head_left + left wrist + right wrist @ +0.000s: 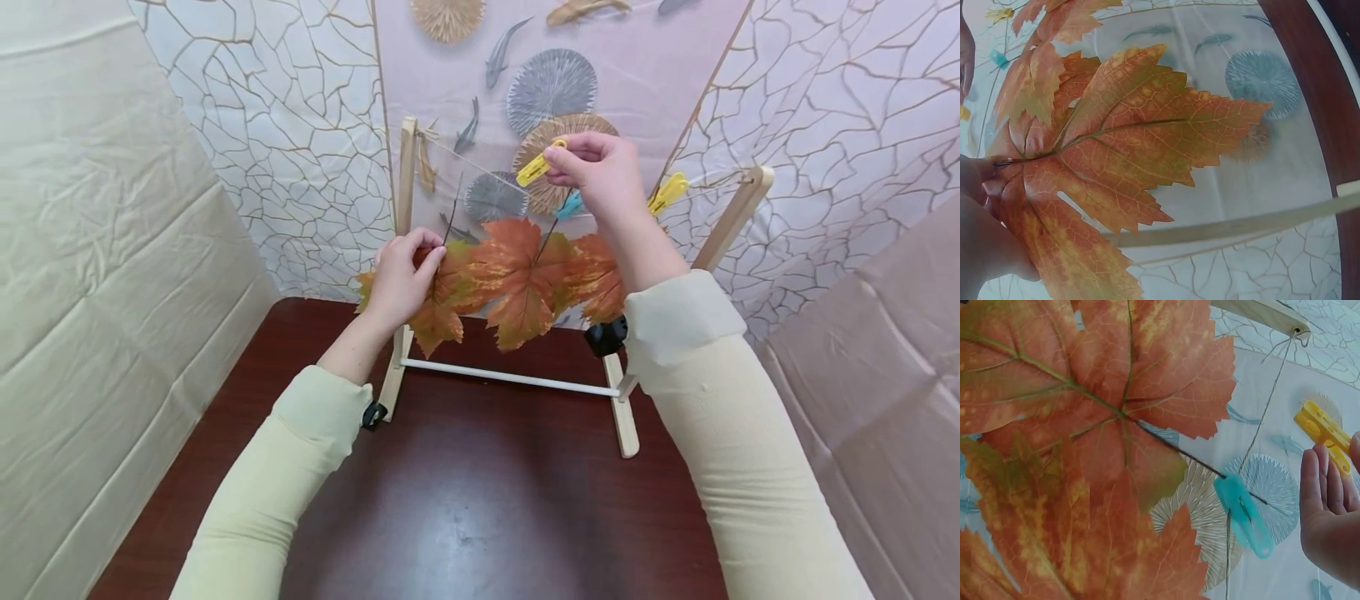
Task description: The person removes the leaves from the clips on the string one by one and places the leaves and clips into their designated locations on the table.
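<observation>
In the head view my left hand (pixel 405 279) pinches the stem of an orange-green artificial maple leaf (pixel 435 321), close to a wooden post. My right hand (pixel 603 171) pinches a yellow clothespin (pixel 534 170) above the string (pixel 480 160). A second maple leaf (pixel 517 283) hangs in the middle, its stem held on the string by a teal clothespin (pixel 1244 515). Farther right hangs another orange leaf (pixel 600 279), partly hidden by my right arm, near a yellow clothespin (pixel 667 193) on the string.
A wooden frame with a left post (pixel 407 179), a right post (pixel 735 217) and a white crossbar (pixel 510 377) stands on the dark red-brown table (pixel 465 500). Behind it hangs a fish-patterned cloth (pixel 450 83). Pale fabric (pixel 112 250) lines the left side.
</observation>
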